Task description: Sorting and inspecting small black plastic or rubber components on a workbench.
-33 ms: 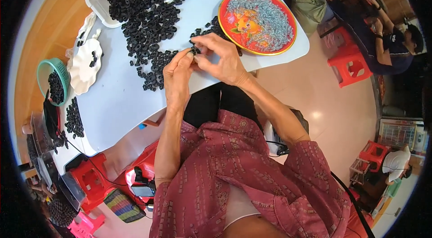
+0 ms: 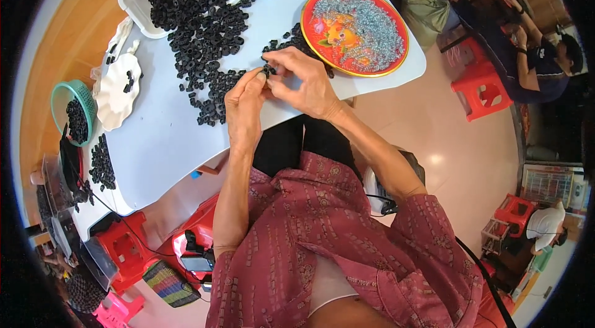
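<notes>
The left hand is pinching a black part, seemingly steadying it for the curled right hand, whose grip I cannot tell.

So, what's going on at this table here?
A person in a patterned maroon shirt pinches a small black piece in the left hand, with the right hand close against it. To the right stands a round red tray with a yellow rim, bearing small greyish translucent pieces. Many loose black pieces lie on the pale blue table, spreading from a white plastic basin.
</notes>
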Available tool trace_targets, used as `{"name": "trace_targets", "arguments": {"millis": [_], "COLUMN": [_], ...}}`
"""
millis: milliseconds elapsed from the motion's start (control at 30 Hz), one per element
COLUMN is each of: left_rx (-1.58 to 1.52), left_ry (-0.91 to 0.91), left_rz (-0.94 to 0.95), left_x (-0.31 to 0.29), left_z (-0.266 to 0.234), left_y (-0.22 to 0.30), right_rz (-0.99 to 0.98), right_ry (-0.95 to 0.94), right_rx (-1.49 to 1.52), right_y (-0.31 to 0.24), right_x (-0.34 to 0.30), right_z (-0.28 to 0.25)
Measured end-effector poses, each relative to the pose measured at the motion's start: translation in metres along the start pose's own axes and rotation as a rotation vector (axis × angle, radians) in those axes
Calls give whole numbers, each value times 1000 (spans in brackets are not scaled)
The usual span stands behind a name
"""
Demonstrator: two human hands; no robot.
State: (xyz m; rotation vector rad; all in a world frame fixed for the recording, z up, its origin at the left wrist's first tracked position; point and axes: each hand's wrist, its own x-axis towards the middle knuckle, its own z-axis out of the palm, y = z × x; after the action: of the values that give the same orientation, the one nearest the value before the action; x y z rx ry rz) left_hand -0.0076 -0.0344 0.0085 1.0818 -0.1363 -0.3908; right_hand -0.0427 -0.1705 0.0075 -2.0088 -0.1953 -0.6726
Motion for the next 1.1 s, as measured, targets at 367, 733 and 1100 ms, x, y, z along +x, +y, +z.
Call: {"name": "trace_targets", "arguments": {"millis": [367,733,1100], "left_rx": [54,-3,31], "left_ry": [-11,-54,-13], "left_rz": [-78,-121,-111], "left_x": [9,6,8], "left_z": [-7,-6,-3], "left_y": [-4,1,-2], "right_rz": [-76,-50,-108], "right_ry": [-3,-28,20], "right_rx": [-147,-116,-159], "right_y": [-1,-4,-2], "right_x": [-1,0,2], "right_z": [7,6,6]}}
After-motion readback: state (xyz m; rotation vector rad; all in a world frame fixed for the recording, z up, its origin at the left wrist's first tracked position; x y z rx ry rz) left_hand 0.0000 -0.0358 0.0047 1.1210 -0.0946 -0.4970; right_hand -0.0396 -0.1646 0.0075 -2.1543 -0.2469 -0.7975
